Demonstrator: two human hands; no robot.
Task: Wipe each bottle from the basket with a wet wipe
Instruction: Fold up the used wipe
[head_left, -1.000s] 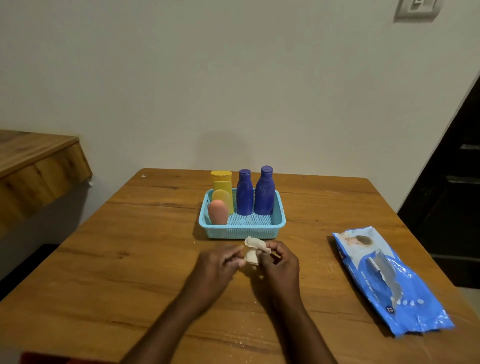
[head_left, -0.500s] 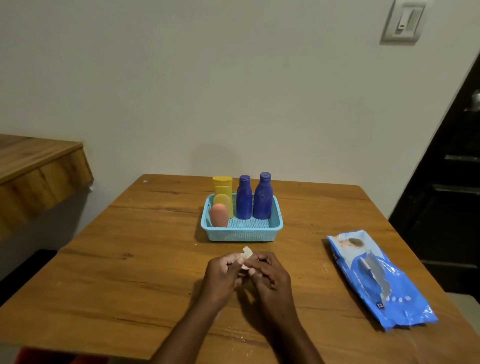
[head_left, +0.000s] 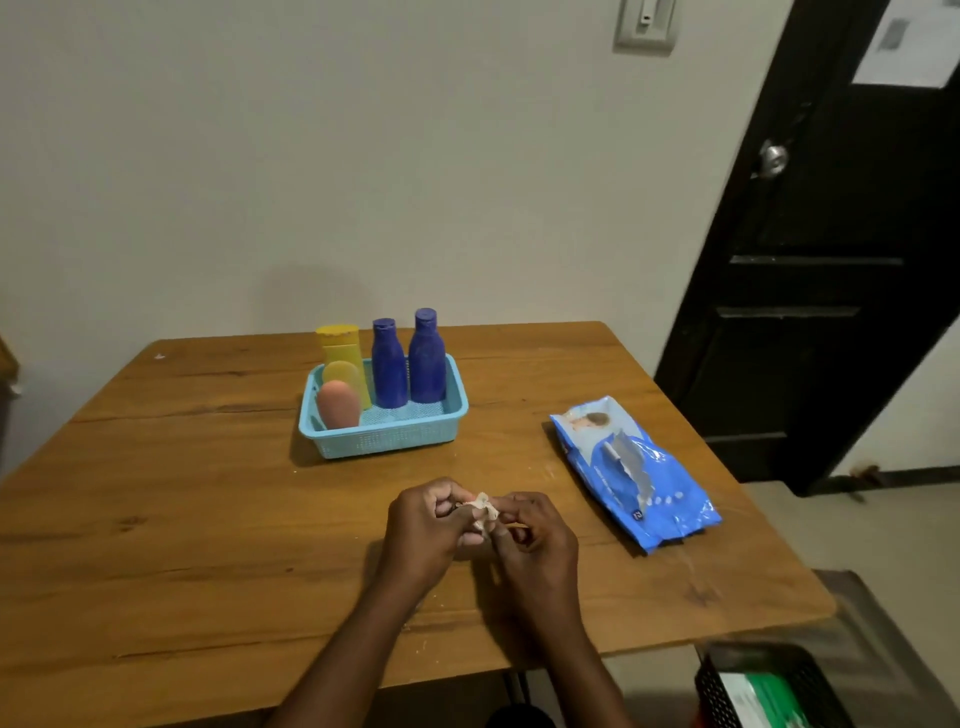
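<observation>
Wooden table: both hands' fingers mostly hide the crumpled wet wipe.

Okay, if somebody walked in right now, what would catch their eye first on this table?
Probably the light blue basket at the table's middle, holding two dark blue bottles upright beside a yellow one. Next, both hands near the front edge pinching a crumpled wet wipe, and the blue wipes pack lying to the right.

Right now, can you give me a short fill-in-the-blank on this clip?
1. Both hands, left hand and right hand, pinch a crumpled ____.
2. The basket holds two bottles coloured dark ____.
3. The blue wipes pack lies to the ____ of the basket.

Missing words: wipe; blue; right
</observation>
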